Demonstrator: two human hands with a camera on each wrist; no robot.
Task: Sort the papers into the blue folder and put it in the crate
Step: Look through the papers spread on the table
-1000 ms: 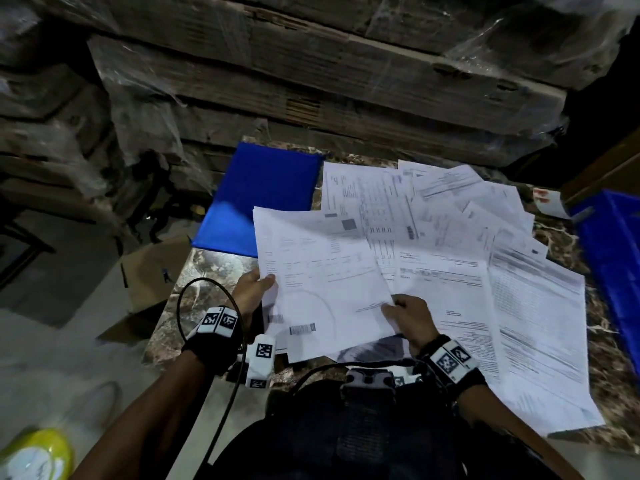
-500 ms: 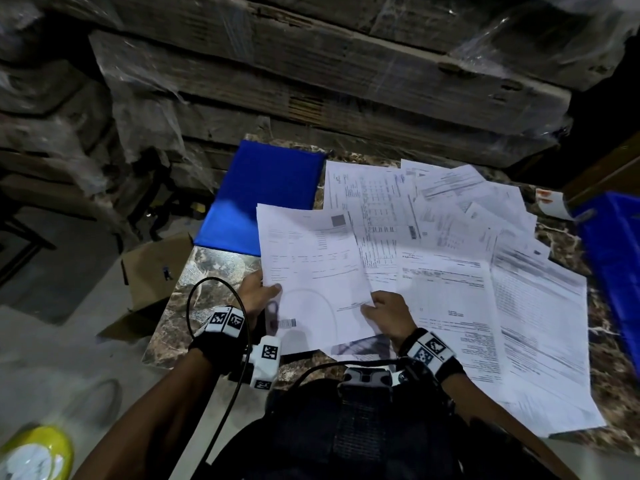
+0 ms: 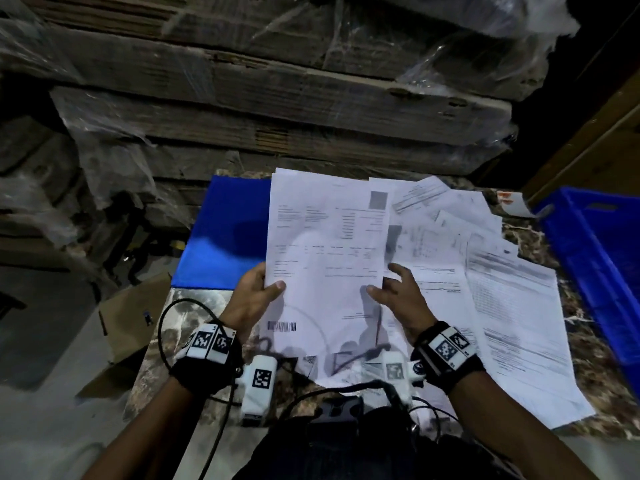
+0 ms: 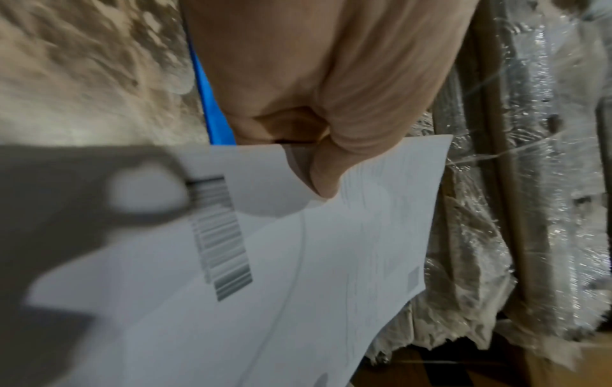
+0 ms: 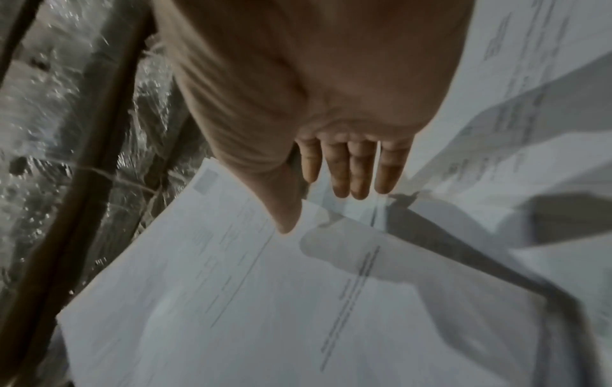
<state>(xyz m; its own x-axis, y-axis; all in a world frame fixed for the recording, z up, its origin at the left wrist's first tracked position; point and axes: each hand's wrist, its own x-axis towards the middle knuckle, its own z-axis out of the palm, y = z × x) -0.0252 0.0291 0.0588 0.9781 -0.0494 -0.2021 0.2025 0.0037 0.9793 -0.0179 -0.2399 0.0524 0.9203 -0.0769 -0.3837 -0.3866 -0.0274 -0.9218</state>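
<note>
Shrink-wrapped cardboard stacks (image 3: 284, 109) fill my background behind the veined marble table (image 3: 162, 327). The ribbed blue plastic crate (image 3: 595, 265) sits at its right edge, the glossy blue folder (image 3: 225, 244) flat at the far left, and loose papers (image 3: 502, 299) lie fanned between them. My left hand (image 3: 254, 299) pinches a printed sheet (image 3: 325, 258) with a barcode, its text too blurred to read; a second ago it lay lower. My right hand (image 3: 401, 299) hovers beside it, fingers spread, having let go.
</note>
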